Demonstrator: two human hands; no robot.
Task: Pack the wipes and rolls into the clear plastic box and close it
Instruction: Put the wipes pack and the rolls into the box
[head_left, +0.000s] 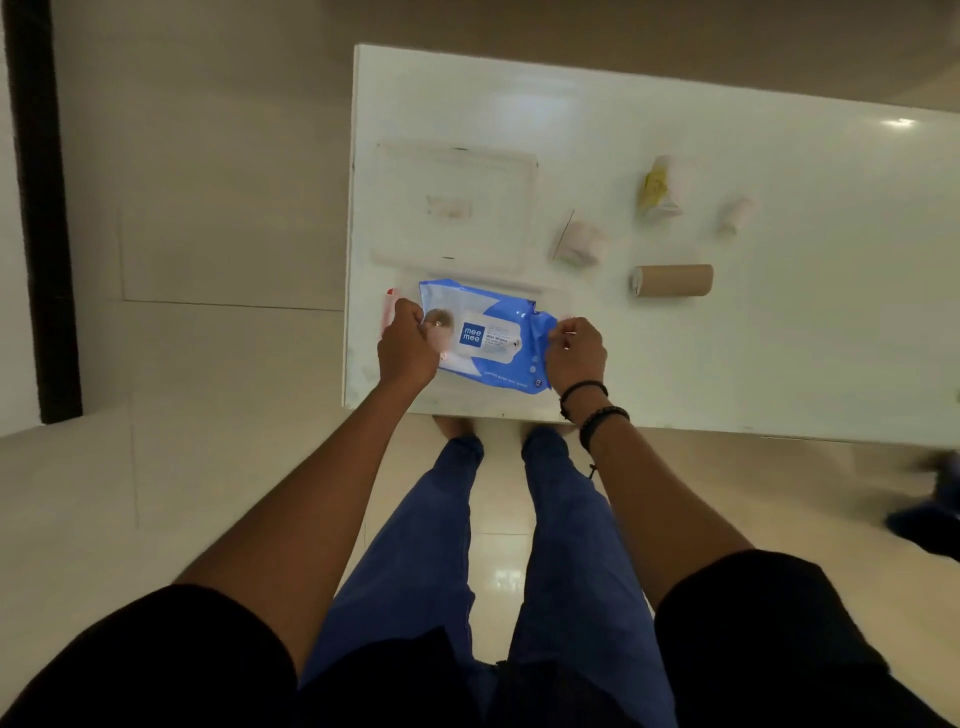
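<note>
A blue and white pack of wet wipes (488, 338) is held over the clear plastic box (550, 299) near the table's front left corner. My left hand (408, 345) grips the pack's left end and my right hand (574, 356) grips its right end. The box is mostly hidden under the pack; a red latch (388, 306) shows at its left side. The clear lid (454, 200) lies flat just behind the box. A brown roll (672, 280), a pale pink roll (582, 241), a smaller pale roll (736, 213) and a yellow-white packet (660, 189) lie to the right.
The white table (779, 338) ends on the left close to the box and lid, with tiled floor beyond. My legs stand at the front edge. A dark blurred shape (930, 509) is on the floor at the far right.
</note>
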